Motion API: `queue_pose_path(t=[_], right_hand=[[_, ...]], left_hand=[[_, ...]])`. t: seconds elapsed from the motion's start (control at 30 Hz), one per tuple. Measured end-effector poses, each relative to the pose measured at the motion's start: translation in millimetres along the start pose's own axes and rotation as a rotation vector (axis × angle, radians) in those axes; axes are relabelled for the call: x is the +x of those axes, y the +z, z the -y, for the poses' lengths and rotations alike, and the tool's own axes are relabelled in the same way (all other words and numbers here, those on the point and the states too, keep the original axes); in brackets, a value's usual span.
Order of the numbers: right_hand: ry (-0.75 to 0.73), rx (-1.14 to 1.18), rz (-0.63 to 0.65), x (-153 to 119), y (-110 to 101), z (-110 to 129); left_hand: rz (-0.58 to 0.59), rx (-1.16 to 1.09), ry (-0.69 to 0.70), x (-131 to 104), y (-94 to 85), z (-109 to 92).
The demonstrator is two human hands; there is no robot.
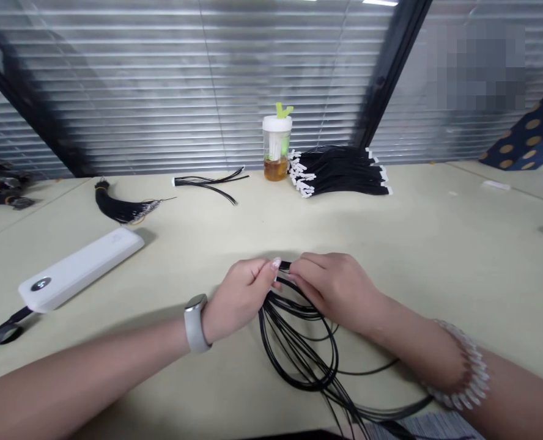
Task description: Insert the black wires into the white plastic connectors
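Note:
Many thin black cables (pixel 301 366) hang in loops between my hands and trail over the table's near edge on the right. My left hand (pixel 248 293), with a grey watch band on its wrist, is closed around the bunch near its upper end. Close beside it my right hand (pixel 336 287) pinches a short dark stretch of the same cables. Its fingertips are partly hidden, so the cable ends do not show. A clear beaded bracelet sits on the right forearm.
A white power bank (pixel 83 269) with a black strap lies at the left. Along the back are a tied black wire bundle (pixel 122 205), a small wire harness (pixel 207 181), a cup with amber liquid (pixel 276 150), and stacked black cables with white connectors (pixel 340 171). Blinds (pixel 161 79) stand behind the table.

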State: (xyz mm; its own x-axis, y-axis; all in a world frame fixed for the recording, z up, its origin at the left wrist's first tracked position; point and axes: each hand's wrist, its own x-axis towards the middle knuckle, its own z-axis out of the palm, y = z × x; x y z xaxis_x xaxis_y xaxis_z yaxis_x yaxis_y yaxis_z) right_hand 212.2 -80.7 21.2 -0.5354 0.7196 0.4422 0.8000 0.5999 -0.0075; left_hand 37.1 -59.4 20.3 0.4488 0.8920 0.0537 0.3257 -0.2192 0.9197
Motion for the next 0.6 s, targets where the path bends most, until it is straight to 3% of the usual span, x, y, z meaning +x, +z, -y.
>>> queue_pose_path(t=[0.6], right_hand=[[-0.063, -0.017, 0.003, -1.4, -1.3, 2.5]], left_hand=[[0.050, 0.097, 0.054, 1.3, -0.8, 7.3]])
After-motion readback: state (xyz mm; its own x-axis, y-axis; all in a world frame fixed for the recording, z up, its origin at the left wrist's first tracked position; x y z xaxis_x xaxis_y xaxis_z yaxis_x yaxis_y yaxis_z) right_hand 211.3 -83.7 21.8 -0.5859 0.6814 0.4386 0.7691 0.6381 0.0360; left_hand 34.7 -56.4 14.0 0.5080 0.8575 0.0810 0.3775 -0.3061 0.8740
